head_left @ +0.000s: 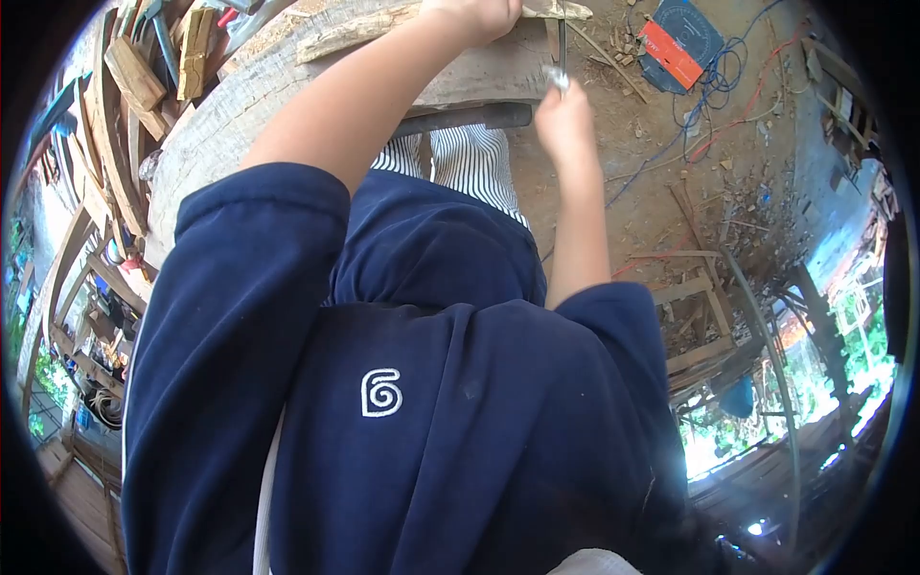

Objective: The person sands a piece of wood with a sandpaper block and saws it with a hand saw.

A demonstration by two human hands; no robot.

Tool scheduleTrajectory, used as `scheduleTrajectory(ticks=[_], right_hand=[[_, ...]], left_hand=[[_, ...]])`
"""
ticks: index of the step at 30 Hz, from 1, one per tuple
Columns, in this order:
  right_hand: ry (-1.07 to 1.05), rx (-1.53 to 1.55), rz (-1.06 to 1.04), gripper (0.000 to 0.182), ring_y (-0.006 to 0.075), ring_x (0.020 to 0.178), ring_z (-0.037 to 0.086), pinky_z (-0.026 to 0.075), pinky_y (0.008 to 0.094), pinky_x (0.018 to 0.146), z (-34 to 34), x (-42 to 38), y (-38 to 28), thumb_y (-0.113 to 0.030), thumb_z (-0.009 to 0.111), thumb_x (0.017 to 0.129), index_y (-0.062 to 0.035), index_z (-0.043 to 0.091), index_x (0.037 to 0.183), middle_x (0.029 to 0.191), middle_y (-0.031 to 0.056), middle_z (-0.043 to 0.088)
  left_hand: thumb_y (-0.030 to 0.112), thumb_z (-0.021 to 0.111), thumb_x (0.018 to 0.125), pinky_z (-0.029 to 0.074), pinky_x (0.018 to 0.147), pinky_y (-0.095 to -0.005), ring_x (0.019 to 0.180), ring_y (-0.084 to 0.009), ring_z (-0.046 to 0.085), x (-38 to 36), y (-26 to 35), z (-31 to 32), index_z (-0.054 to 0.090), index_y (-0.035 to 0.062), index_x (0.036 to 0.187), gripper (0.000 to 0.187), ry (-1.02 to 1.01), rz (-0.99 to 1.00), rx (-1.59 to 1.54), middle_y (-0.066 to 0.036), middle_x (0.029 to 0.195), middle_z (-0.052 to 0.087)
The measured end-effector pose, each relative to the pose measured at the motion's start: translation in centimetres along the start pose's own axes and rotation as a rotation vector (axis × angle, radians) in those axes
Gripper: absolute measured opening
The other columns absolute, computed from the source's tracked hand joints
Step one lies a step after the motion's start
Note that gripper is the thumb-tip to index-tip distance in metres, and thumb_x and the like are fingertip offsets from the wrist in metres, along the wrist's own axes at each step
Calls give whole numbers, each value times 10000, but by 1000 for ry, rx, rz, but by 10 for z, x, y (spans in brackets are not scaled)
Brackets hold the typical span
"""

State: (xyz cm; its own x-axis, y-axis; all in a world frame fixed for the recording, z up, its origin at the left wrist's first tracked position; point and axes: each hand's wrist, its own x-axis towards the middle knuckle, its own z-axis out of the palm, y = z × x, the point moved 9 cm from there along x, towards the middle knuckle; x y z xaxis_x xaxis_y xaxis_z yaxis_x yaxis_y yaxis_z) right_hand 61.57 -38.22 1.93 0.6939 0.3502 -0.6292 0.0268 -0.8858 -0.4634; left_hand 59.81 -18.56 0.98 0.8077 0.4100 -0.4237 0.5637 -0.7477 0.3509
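Observation:
At the top edge, my left hand is closed on a rough, pale piece of wood, one end of which sticks out to the right; the fingertips are cut off by the view. My right hand is wrapped round the whitish handle of a tool with a thin dark shaft. That shaft reaches up to the wood; I cannot tell what kind of tool it is. Just left of my right hand, a dark bar with a thicker end lies along the near edge of the wooden work block.
Wood offcuts crowd the left side of the block. An orange and dark grey box lies on the dirt floor at upper right, beside a tangled blue cable. Wooden frame pieces stand at right.

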Motion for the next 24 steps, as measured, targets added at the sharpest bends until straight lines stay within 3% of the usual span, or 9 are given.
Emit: scheduleTrajectory(ticks=[3, 5, 9, 12, 15, 18, 21, 24], right_hand=[[45, -44, -22, 233, 481, 983, 634, 521, 525, 825, 1, -50, 41, -145, 499, 947, 13, 588, 1093, 979, 313, 661], [45, -36, -48, 232, 482, 968, 637, 522, 525, 815, 1, -46, 33, -145, 500, 944, 15, 587, 1088, 971, 313, 661], [52, 2, -60, 242, 482, 956, 639, 521, 530, 811, 2, 17, 3, -125, 508, 933, 12, 593, 1113, 972, 313, 660], [45, -17, -5, 247, 475, 967, 640, 520, 529, 813, 2, -4, 5, -121, 508, 934, 7, 597, 1126, 971, 309, 662], [118, -3, -86, 243, 473, 936, 652, 522, 528, 801, 7, -47, 46, -136, 492, 945, -7, 601, 1121, 940, 296, 672], [29, 1, -36, 243, 476, 932, 652, 527, 524, 804, -3, -15, 18, -136, 496, 944, -13, 603, 1123, 937, 295, 674], [83, -96, -108, 231, 474, 951, 647, 523, 520, 806, -1, 27, -3, -144, 497, 945, -17, 602, 1106, 942, 309, 662], [64, -23, -88, 227, 477, 956, 644, 521, 522, 807, -1, -34, 32, -149, 499, 945, -8, 598, 1092, 944, 313, 660]], left_hand=[[334, 322, 990, 352, 1030, -638, 1281, -316, 518, 4, -1, -1, 564, 147, 1309, 442, 18, -6, 35, -96, 1359, 581], [335, 320, 990, 349, 1034, -635, 1286, -312, 514, 0, 3, -9, 563, 148, 1311, 444, 22, 0, 61, -93, 1363, 579], [337, 320, 990, 339, 1048, -625, 1295, -314, 506, 3, 2, -7, 552, 158, 1335, 452, -71, -29, 11, -97, 1371, 573], [338, 321, 990, 347, 1046, -619, 1290, -318, 512, 0, 0, 2, 552, 161, 1330, 448, -50, -7, 30, -99, 1375, 571], [337, 323, 991, 353, 1043, -620, 1288, -321, 516, 7, -2, 0, 556, 159, 1316, 438, -22, -15, 13, -102, 1374, 572], [336, 323, 991, 343, 1052, -623, 1295, -325, 510, 0, 3, -5, 558, 156, 1309, 434, -65, -29, -13, -105, 1373, 573], [337, 322, 991, 333, 1061, -625, 1291, -333, 513, 0, 3, -4, 559, 153, 1305, 434, -80, -32, -14, -107, 1371, 574], [337, 326, 989, 355, 1046, -625, 1276, -336, 529, 6, 1, -3, 550, 153, 1323, 443, -81, -19, 51, -113, 1374, 572]])
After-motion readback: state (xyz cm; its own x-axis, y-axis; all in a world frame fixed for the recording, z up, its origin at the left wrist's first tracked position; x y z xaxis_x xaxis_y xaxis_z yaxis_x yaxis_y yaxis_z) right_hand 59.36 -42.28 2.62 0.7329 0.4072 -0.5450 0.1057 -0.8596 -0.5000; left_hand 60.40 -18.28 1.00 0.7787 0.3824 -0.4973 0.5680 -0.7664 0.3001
